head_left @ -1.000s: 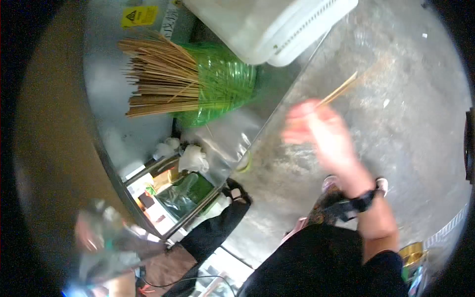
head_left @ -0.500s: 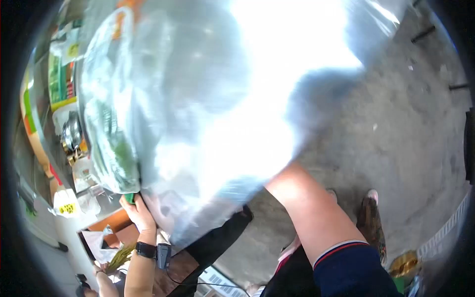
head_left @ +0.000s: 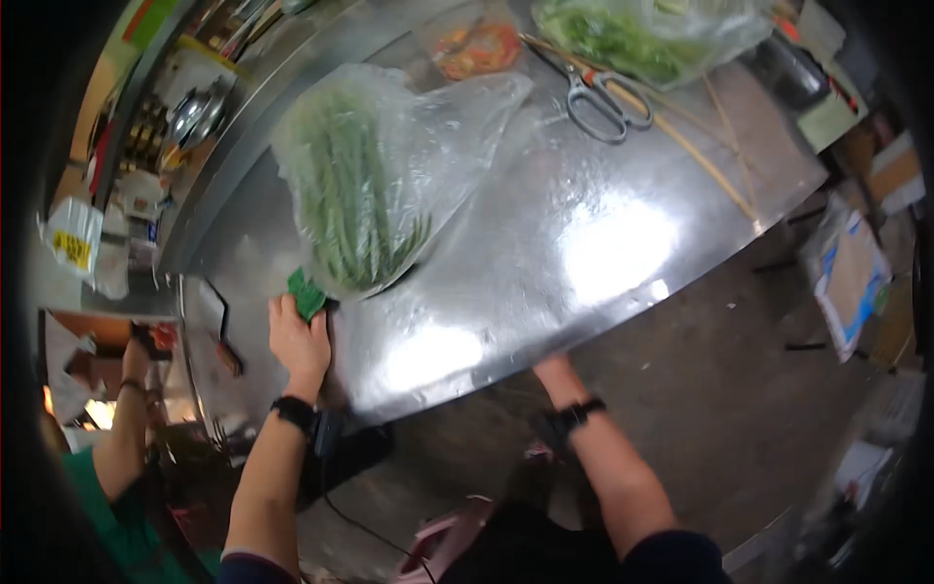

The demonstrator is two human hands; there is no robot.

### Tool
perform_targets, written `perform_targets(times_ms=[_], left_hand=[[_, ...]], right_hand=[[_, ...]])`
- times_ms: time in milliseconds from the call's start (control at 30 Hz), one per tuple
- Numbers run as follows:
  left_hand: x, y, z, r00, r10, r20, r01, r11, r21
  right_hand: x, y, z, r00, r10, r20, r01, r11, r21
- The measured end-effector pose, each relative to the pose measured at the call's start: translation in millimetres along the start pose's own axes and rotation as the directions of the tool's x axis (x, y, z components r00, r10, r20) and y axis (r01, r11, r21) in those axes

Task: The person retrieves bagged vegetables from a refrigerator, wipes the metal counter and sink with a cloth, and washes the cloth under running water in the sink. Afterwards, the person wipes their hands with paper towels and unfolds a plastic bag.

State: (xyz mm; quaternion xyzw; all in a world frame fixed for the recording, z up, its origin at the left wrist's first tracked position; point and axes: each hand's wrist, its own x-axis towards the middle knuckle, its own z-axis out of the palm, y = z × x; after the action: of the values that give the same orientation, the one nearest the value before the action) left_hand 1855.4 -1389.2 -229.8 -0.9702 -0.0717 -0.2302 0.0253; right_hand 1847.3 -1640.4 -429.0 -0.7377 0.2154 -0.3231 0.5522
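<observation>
- Green wad [head_left: 307, 294] sits in the left hand [head_left: 300, 339], showing past the far side of the grip; whether it is cloth or plastic, I cannot tell.
- To manage it well, a firm, even pinch should do, with loose ends gathered in so that nothing snags.
- Best to leave some room on both sides of that hand: the clear bag of long green vegetables [head_left: 345, 200] lies just beyond it to the right, and a knife [head_left: 227, 352] lies near it to the left.
- The left hand is closed, thumb on one side and bent fingers on the other, pinching the wad.
- The right hand [head_left: 553, 368] is at the near edge of the steel table [head_left: 516, 243], fingers hidden; I cannot tell whether it is spread or holding anything.
- Scissors [head_left: 605, 109] lie well beyond the right hand.
</observation>
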Motion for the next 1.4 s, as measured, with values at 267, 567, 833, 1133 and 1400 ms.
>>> perform_targets(times_ms=[267, 567, 833, 1133, 1400], left_hand=[[-44, 53, -46, 0.948, -0.265, 0.174, 0.295, 0.938, -0.181], [-187, 183, -229, 0.526, 0.37, 0.766, 0.85, -0.188, -0.492], [-205, 16, -278, 0.344, 0.108, 0.933, 0.883, -0.374, -0.282], [-171, -70, -268, 0.61, 0.009, 0.792, 0.666, -0.547, -0.507], [-36, -14, -237, 0.671, 0.29, 0.683, 0.676, -0.619, -0.401]], right_hand=[[-103, -17, -386, -0.026, 0.739, 0.674, -0.529, 0.561, -0.636], [-9, -222, -337, -0.116, 0.658, 0.744, -0.979, 0.053, -0.199], [-41, -297, -278, 0.216, 0.566, 0.796, -0.252, 0.82, -0.514], [-74, -366, -215, 0.454, 0.229, 0.861, -0.301, 0.949, -0.094], [74, -374, -139, 0.754, 0.141, 0.641, -0.143, 0.989, -0.049]])
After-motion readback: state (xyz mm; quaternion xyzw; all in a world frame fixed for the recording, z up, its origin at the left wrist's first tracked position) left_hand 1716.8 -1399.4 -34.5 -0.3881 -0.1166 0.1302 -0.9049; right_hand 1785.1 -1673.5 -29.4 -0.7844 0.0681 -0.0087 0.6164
